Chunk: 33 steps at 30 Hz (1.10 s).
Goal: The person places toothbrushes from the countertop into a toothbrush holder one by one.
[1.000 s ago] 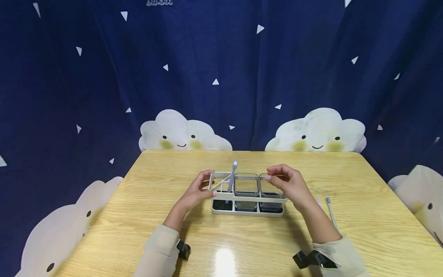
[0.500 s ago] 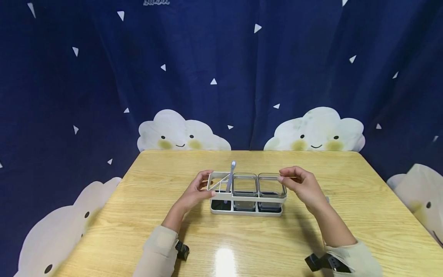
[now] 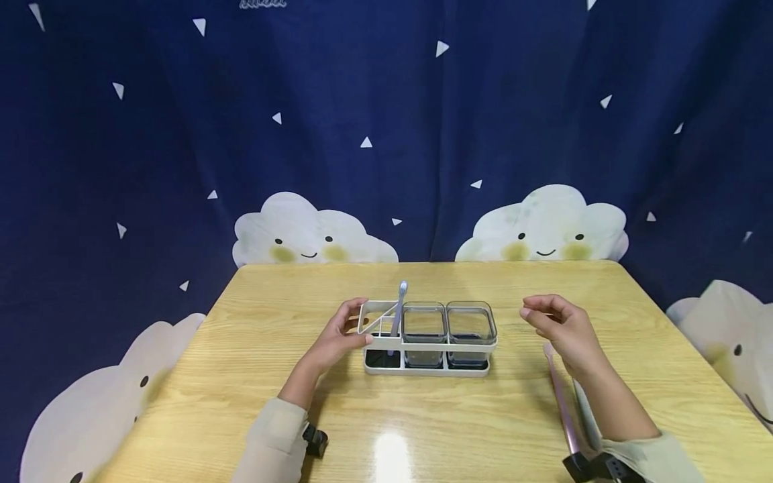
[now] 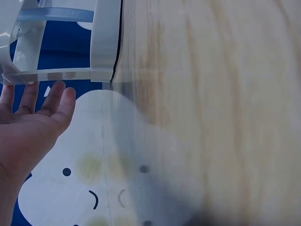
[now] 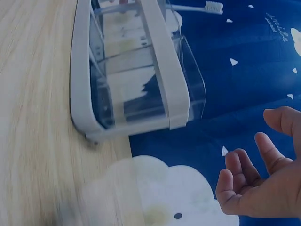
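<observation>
Nearest, two beige sleeves (image 3: pixel 273 433) reach in from the bottom, each with a black wrist camera (image 3: pixel 315 441) strapped just above the hand. Close by on the right, a pink toothbrush (image 3: pixel 560 397) lies on the desk (image 3: pixel 459 426) beside a pale grey one (image 3: pixel 586 412); the right forearm and its camera partly cover the pair.

A little farther off, the left hand (image 3: pixel 338 342) grips the left end of a white rack (image 3: pixel 447 348), thumb at the front corner and fingers along the end and back of the upper rail. Well apart from the rack's other end, the right hand (image 3: pixel 568 329) hangs above the desk, its fingers loosely curled and, in the right wrist view, thumb and fingertips apart.

Between the two hands, the rack stands upright on the wooden top with three compartments in a row. A bluish toothbrush (image 3: pixel 399 312) stands in the left one, which has a slanting divider, with its head up and leaning slightly right. Clear square cups (image 3: pixel 424 325) fill the middle and right compartments, side by side.

Beyond the desk's far edge hangs a dark blue curtain (image 3: pixel 332 100) with small white triangles and smiling white clouds (image 3: pixel 549 228).
</observation>
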Each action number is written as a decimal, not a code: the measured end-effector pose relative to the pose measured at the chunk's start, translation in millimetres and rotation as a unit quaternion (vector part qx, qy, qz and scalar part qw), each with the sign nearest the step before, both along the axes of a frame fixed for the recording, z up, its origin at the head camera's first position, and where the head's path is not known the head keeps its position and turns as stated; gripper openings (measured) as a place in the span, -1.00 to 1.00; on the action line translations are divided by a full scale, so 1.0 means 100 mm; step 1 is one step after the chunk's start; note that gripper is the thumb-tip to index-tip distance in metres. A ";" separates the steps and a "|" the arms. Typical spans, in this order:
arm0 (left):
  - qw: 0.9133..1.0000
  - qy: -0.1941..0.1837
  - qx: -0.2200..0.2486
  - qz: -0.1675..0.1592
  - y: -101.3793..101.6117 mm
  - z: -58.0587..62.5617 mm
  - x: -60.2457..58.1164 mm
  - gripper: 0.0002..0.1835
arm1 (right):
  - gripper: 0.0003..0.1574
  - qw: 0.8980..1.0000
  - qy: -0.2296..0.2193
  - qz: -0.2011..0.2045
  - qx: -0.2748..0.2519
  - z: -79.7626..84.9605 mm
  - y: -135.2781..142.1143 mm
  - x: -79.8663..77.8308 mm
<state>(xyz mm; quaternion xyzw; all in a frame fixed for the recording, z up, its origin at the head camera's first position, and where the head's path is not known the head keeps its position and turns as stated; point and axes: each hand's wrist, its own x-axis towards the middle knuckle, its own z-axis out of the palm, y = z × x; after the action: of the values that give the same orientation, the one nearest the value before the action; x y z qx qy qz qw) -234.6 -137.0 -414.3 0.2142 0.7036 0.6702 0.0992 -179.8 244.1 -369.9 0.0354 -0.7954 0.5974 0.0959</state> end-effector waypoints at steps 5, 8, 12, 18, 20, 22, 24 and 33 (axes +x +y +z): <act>1.000 -0.001 0.005 -0.003 0.00 -0.01 0.01 -0.23 | -0.72 1.000 -0.003 -0.007 -0.002 -0.05 0.11 0.03; 1.000 -0.003 0.005 -0.003 0.00 -0.01 0.01 -0.23 | -0.72 1.000 -0.008 -0.014 0.007 -0.08 0.19 0.05; 1.000 -0.003 0.004 -0.002 0.01 0.00 0.01 -0.23 | -0.68 0.999 -0.016 -0.025 0.026 -0.11 0.28 0.08; 1.000 -0.002 0.000 0.000 0.00 -0.01 0.01 -0.23 | -0.64 0.999 -0.024 -0.025 0.031 -0.18 0.37 0.12; 1.000 -0.003 -0.001 0.001 -0.01 0.00 0.01 -0.23 | -0.64 0.999 -0.024 -0.025 0.028 -0.20 0.39 0.14; 1.000 -0.003 -0.002 0.001 -0.01 0.00 0.01 -0.23 | -0.67 0.999 -0.022 -0.027 0.024 -0.21 0.41 0.15; 1.000 -0.004 -0.002 0.001 -0.01 0.00 0.01 -0.23 | -0.70 0.999 -0.020 -0.029 0.022 -0.22 0.43 0.16; 1.000 -0.006 0.000 0.002 -0.01 -0.02 0.00 -0.23 | -0.77 0.998 -0.032 -0.039 0.041 -0.27 0.57 0.20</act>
<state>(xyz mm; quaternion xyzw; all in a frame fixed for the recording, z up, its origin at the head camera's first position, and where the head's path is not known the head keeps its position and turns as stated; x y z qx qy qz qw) -234.7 -138.3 -416.2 0.2085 0.7037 0.6716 0.1017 -159.4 300.9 -396.7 -0.0109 -0.8227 0.5609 0.0924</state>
